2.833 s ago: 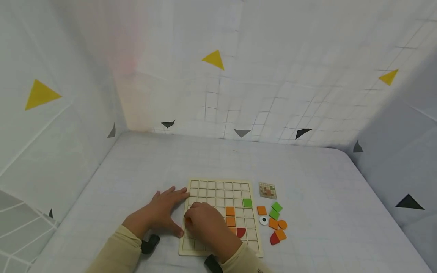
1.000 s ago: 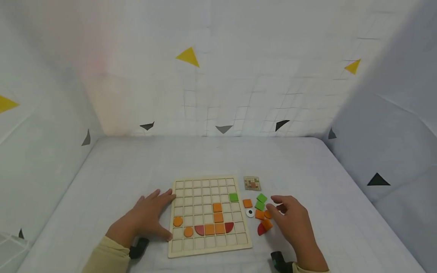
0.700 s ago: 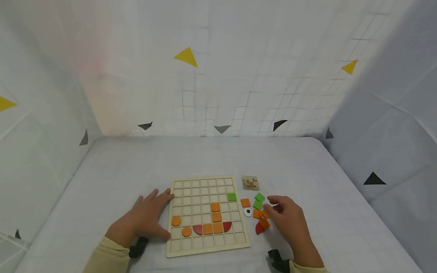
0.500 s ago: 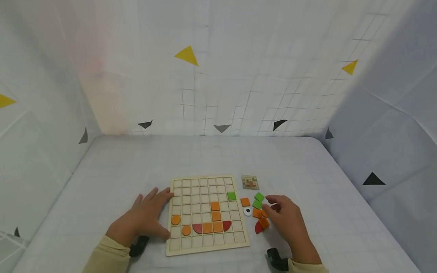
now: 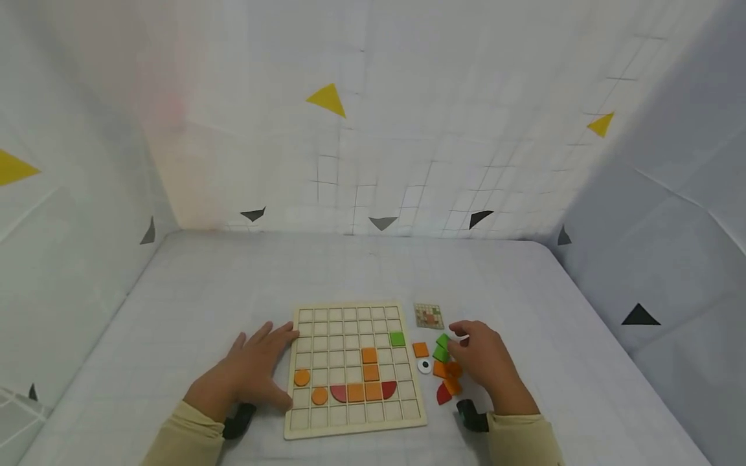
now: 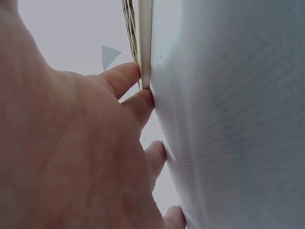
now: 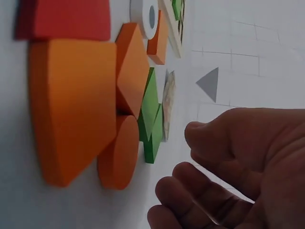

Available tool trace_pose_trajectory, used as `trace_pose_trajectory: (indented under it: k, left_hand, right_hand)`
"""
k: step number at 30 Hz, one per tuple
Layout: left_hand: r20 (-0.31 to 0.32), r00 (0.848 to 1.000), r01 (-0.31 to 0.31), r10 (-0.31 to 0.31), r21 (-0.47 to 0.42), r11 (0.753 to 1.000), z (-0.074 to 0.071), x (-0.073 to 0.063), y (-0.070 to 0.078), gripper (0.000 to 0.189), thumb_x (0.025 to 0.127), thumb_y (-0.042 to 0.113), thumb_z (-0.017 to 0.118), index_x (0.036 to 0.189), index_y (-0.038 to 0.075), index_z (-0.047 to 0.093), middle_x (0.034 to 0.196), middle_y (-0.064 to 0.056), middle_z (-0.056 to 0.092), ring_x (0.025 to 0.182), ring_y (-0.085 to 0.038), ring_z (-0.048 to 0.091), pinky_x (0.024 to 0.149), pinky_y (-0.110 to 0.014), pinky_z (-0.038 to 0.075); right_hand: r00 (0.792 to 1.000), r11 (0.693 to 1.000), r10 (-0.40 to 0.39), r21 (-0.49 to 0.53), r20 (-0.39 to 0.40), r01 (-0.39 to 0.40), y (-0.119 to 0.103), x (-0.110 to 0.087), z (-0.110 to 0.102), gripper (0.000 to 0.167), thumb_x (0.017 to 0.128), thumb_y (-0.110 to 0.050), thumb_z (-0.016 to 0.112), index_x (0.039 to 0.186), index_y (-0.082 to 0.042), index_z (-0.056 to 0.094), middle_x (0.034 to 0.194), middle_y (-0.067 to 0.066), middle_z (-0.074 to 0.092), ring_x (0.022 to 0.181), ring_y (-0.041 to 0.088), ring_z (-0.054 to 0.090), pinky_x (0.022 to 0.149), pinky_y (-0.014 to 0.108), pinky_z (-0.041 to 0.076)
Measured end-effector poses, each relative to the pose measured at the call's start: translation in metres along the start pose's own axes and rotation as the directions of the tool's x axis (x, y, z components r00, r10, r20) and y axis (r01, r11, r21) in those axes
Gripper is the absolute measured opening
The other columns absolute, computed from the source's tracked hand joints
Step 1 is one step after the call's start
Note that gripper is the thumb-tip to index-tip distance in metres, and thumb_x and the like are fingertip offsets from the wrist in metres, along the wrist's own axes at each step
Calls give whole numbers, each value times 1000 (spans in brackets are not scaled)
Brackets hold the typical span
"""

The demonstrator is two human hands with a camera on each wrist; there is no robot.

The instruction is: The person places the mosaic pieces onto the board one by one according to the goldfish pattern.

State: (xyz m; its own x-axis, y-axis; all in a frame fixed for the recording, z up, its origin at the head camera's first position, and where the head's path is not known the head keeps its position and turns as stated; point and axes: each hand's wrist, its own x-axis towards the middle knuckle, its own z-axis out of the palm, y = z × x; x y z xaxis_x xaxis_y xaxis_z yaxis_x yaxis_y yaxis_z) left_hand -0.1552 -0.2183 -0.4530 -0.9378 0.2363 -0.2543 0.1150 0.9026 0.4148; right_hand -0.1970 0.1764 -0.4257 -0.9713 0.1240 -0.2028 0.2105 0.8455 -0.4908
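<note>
A pale wooden grid board [image 5: 335, 323] lies on the table, bearing orange squares, orange discs, red quarter-round pieces and one green square [image 5: 397, 339]. Along its left edge my left hand [image 5: 245, 369] rests with fingers spread; in the left wrist view fingertips touch the board's side [image 6: 144, 38]. To the right of the board, my right hand [image 5: 484, 356] hovers beside two loose green tiles [image 7: 149, 107], thumb and fingers loosely bent. The right wrist view shows nothing between them. Near that hand lie an orange disc [image 7: 125, 155], orange tiles [image 7: 81, 105] and a red piece [image 7: 66, 19].
A small pattern card [image 5: 429, 316] lies beyond the loose pieces. A white disc with a black dot [image 5: 424, 366] and an orange square [image 5: 420, 350] sit by the board's right edge. White cloth walls [image 5: 373, 162] enclose the table.
My right hand has gone from over the board to the loose pieces, uncovering two orange discs on the grid. Lately it has shifted slightly near the green tiles. The left hand stays at the board's edge.
</note>
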Motion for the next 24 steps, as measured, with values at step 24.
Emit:
trace_pose_trajectory:
  k: [24]
  left_hand:
    - [29,999,21,-21,13,1000,-1,-2,0,129,53,56,91,160,16,32,169,-1,27,157,-39,17,120,-74,8]
  right_hand:
    - [999,998,5,-55,41,-2,-11,17,13,37,90,-15,75,124,0,68,111,16,69,86,25,60,74,36,63]
